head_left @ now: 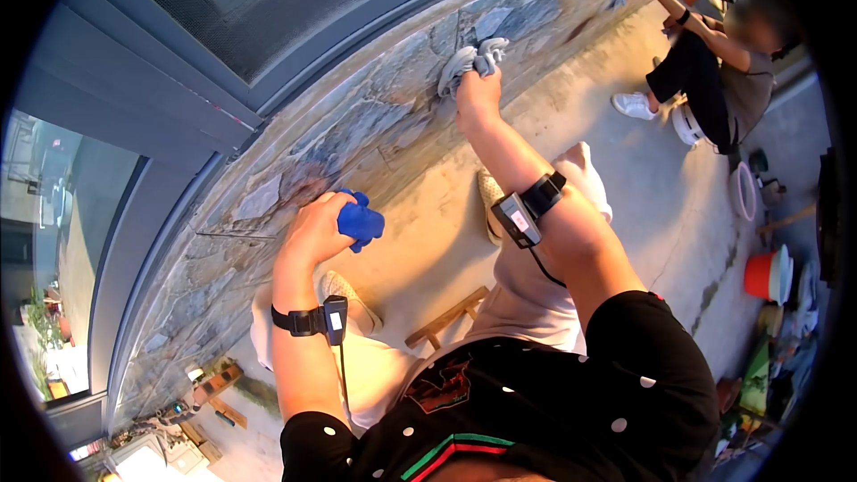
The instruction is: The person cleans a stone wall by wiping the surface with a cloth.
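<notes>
Left grip (pixel 312 228) clenched on a blue cloth (pixel 361 221), right grip (pixel 479 95) grasping a grey cloth (pixel 457 70) at the stone wall (pixel 357 120) just beyond it: work appears under way, though how much is done or yet undone cannot be told.

blue cloth (pixel 361 221) | grey cloth (pixel 458 69) | black shirt (pixel 553 393), white dots | mottled grey-brown stone wall (pixel 366 125) | red bucket (pixel 761 275)
</notes>
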{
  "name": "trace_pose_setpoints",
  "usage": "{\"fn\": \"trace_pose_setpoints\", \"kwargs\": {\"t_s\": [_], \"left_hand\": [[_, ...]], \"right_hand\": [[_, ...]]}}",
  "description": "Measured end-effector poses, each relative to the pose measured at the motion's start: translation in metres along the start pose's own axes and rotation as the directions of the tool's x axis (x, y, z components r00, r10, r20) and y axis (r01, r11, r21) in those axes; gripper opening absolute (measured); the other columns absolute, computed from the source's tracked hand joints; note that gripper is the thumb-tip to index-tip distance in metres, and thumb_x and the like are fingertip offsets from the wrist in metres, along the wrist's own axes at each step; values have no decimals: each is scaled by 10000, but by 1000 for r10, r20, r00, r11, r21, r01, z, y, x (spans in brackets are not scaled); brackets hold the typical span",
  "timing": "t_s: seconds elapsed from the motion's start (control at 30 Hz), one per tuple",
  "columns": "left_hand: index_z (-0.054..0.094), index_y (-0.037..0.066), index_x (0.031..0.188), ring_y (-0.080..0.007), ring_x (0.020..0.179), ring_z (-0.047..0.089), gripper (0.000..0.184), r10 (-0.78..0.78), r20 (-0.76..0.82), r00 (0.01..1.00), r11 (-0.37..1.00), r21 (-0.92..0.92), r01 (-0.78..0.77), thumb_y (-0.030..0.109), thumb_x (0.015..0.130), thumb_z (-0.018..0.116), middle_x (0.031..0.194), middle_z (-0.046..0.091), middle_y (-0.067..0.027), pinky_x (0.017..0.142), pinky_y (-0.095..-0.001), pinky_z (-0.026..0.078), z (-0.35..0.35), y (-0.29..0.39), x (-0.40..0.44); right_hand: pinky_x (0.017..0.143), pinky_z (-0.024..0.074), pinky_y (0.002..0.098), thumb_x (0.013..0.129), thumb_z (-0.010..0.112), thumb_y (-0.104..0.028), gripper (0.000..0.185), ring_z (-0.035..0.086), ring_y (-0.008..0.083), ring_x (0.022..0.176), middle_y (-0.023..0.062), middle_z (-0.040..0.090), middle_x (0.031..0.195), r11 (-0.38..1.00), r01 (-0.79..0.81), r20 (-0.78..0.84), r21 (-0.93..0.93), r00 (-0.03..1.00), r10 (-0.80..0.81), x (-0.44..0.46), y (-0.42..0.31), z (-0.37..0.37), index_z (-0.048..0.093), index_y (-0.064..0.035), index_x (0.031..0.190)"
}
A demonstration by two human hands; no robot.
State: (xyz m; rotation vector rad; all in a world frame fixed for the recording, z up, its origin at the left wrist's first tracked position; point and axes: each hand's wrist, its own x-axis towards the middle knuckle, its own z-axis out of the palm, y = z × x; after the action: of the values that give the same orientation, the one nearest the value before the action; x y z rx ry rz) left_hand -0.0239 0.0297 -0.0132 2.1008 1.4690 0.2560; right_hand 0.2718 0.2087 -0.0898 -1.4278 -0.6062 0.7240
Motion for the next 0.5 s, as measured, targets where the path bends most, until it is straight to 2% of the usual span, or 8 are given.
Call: {"fn": "trace_pose_setpoints", "kwargs": {"t_s": [0.07, 0.13, 0.17, 0.2, 0.3, 0.33, 0.4, 0.5], "left_hand": [[689, 131, 1073, -357, 962, 690, 400, 14, -6, 1000, 1000, 14, -14, 227, 705, 813, 1069, 712, -120, 821, -422, 551, 3, 3, 2], [693, 131, 1065, -356, 958, 691, 386, 5, 19, 1000, 1000, 8, -5, 233, 712, 808, 1064, 713, -121, 818, -422, 551, 3, 9, 5], [696, 132, 1058, -355, 953, 692, 371, -10, 38, 999, 1000, -1, 10, 239, 719, 802, 1058, 714, -121, 816, -422, 551, 3, 11, 6], [696, 132, 1058, -355, 953, 692, 371, -7, 38, 999, 1000, 0, 7, 239, 719, 802, 1058, 714, -121, 816, -422, 551, 4, 10, 7], [701, 138, 1063, -355, 956, 693, 366, -2, 36, 999, 1000, 19, 2, 244, 726, 799, 1056, 715, -122, 820, -422, 551, 8, 10, 9], [702, 137, 1064, -356, 958, 693, 367, -13, 43, 999, 1000, -13, 14, 248, 728, 801, 1058, 715, -125, 822, -423, 551, 7, 14, 9], [703, 135, 1065, -357, 960, 693, 369, -25, 51, 998, 999, -44, 28, 253, 730, 802, 1060, 715, -127, 824, -424, 551, 7, 15, 9], [678, 119, 1112, -361, 1020, 678, 420, -14, 57, 998, 999, -35, 16, 216, 723, 802, 1117, 707, -134, 868, -417, 543, 11, 5, 8]], "right_hand": [[901, 488, 429, 903, 599, -78, 397, 583, 335, 1053, 191, 577, 1168, 922, 245, 110, -299, 969, -222, -58, -5, -2, 492, -10, 1279], [1051, 380, 482, 843, 624, -25, 512, 449, 436, 1213, 291, 440, 1315, 809, 507, 303, -298, 854, -424, -92, -13, -7, 428, 31, 1313], [1123, 306, 501, 812, 632, 14, 615, 320, 496, 1345, 344, 279, 1462, 845, 479, 394, -239, 843, -366, -100, -23, -11, 383, 47, 1373], [1123, 306, 501, 812, 632, 14, 615, 320, 496, 1345, 344, 279, 1462, 844, 479, 391, -239, 843, -368, -101, -34, -13, 383, 47, 1373], [1164, 267, 509, 745, 643, 55, 804, 264, 516, 1407, 341, 203, 1543, 507, 849, 453, -148, 514, -729, -86, -54, -23, 340, 26, 1489], [1164, 267, 509, 745, 643, 55, 804, 264, 516, 1407, 341, 203, 1543, 505, 850, 451, -148, 512, -731, -74, -64, -26, 340, 26, 1489], [1160, 282, 495, 724, 631, 70, 793, 283, 505, 1398, 336, 217, 1540, 266, 945, 462, -190, 325, -825, -50, -86, -30, 388, 15, 1477], [1139, 318, 466, 762, 600, 59, 722, 314, 489, 1376, 316, 271, 1513, 443, 865, 292, -236, 498, -816, -20, -100, -31, 413, 12, 1458]]}}
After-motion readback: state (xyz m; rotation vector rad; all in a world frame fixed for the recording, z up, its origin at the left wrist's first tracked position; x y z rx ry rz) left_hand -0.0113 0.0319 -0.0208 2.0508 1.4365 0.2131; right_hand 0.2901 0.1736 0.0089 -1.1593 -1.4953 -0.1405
